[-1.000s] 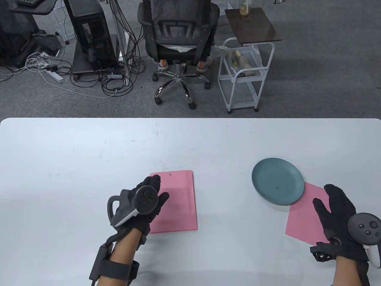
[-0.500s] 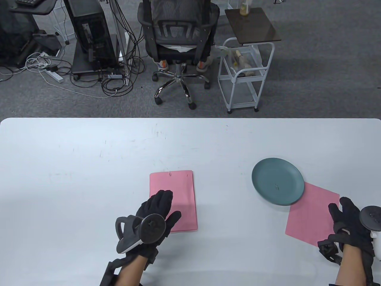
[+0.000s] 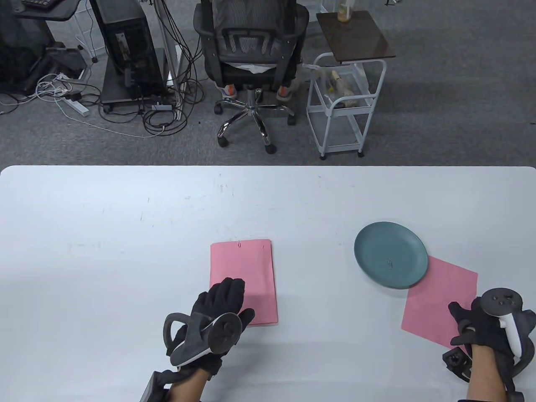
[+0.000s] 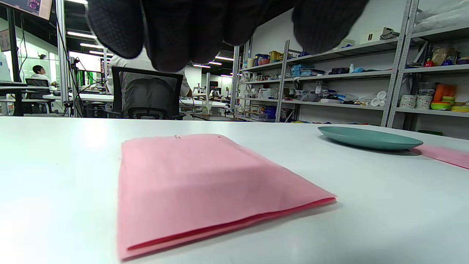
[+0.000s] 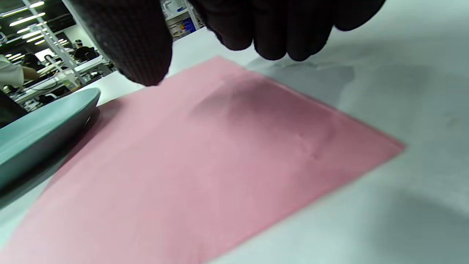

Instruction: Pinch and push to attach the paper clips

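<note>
A small wire paper clip [image 3: 239,244] sits on the far edge of a pink paper stack [image 3: 247,268], a flat rectangular sheaf of thin sheets lying on the white bench [image 3: 125,234]; in the left wrist view its near edge shows several layers. A second clip [image 3: 390,263] lies loose in a round, smooth teal plate [image 3: 377,245] to the right. The plate's near rim overlaps a corner of a single pink sheet [image 3: 435,293], which lies slanted on the bench.

The left hand [image 3: 220,303] in its black knit glove hangs over the near left corner of the stack. Its fingers [image 4: 172,33] are held side by side and fairly straight, grasping nothing; whether they touch the paper cannot be told.

The right hand [image 3: 481,324] is at the near right edge of the single sheet. Its fingers [image 5: 278,25] are loosely curled with the thumb set apart, and they hold nothing; in the right wrist view they hang just above the paper.

Beyond the bench stand a mesh office chair [image 3: 249,46] and a white wire cart [image 3: 343,104] on grey carpet.
</note>
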The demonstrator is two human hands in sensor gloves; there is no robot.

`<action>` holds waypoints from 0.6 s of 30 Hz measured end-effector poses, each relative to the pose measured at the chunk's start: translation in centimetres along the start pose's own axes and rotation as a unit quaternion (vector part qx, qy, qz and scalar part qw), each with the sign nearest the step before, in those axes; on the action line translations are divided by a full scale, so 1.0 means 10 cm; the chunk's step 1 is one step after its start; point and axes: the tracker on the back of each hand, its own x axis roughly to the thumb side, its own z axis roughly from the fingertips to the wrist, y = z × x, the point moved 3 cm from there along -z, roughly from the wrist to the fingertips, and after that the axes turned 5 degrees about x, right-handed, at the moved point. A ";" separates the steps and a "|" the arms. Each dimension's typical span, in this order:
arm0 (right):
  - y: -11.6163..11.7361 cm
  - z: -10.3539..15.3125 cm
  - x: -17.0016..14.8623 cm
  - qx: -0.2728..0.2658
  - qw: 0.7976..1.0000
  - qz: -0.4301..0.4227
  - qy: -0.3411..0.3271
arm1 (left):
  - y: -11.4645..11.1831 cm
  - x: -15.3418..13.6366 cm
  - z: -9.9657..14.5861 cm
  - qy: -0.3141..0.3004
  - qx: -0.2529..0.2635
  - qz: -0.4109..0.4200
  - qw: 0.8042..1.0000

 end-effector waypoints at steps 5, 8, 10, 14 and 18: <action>0.14 0.10 0.36 -0.046 0.993 0.096 -0.055 | -0.01 0.02 0.00 -0.001 -0.006 0.002 1.000; 0.26 0.18 0.57 -0.055 0.987 0.128 -0.079 | -0.03 0.04 -0.01 -0.005 -0.011 -0.001 1.000; 0.35 0.22 0.67 -0.048 0.986 0.138 -0.082 | -0.03 0.05 -0.01 -0.006 -0.013 -0.001 1.000; 0.49 0.25 0.78 -0.035 0.981 0.179 -0.072 | -0.03 0.06 -0.01 -0.008 -0.016 -0.001 1.000; 0.60 0.20 0.78 -0.019 0.978 0.201 -0.060 | -0.05 0.09 -0.01 -0.011 -0.021 -0.002 1.000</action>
